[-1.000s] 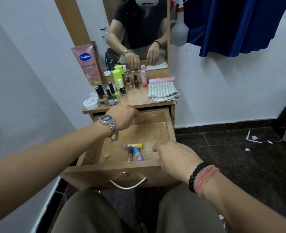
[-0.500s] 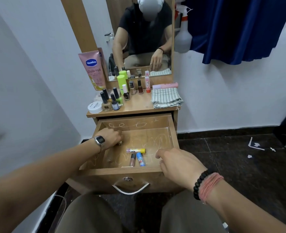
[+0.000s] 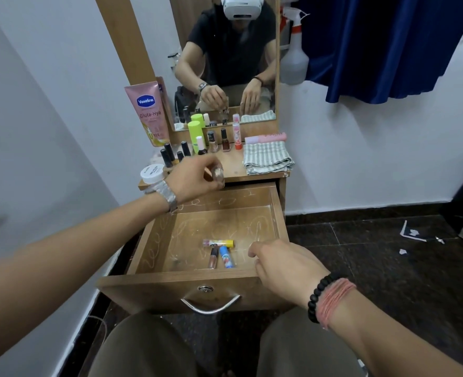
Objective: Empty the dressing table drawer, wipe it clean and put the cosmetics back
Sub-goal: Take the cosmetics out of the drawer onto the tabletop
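The left hand (image 3: pixel 195 176), which was down inside the drawer (image 3: pixel 189 288) 0.5 s ago, is now raised at the desk's front edge, pinching what looks like a small bottle (image 3: pixel 218 174). The right hand (image 3: pixel 282 263) still hovers over the drawer's front right corner, fingers loosely curled, holding nothing. 3 tubes (image 3: pixel 221 253) remain near the drawer's front edge.

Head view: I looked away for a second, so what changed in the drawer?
The left hand rose out of the open wooden drawer towards the tabletop, now gripping a small glass bottle it picked up inside. The right hand stayed at the drawer's right front corner, and three small tubes stayed on the drawer floor.
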{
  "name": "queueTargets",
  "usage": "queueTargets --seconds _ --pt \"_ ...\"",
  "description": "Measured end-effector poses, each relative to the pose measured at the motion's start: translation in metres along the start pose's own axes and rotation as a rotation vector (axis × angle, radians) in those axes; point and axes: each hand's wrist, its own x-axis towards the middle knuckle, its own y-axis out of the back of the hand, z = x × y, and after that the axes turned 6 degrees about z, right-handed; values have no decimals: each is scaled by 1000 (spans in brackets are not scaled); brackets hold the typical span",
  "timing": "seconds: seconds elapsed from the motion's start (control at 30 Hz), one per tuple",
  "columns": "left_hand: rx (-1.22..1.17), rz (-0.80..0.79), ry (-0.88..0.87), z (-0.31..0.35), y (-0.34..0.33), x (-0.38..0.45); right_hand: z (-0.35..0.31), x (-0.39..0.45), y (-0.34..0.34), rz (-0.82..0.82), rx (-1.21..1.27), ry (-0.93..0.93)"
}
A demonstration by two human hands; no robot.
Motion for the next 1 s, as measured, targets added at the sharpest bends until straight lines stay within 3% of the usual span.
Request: queueTargets --seconds 0.33,0.67,1.0 --pt "119 78 5 1 27 77 2 0 -1 3 -6 9" --pt "415 -38 23 -19 9 120 2 0 -2 16 10 11" --pt "518 -84 84 -31 -12 132 0 0 -2 10 9 17"
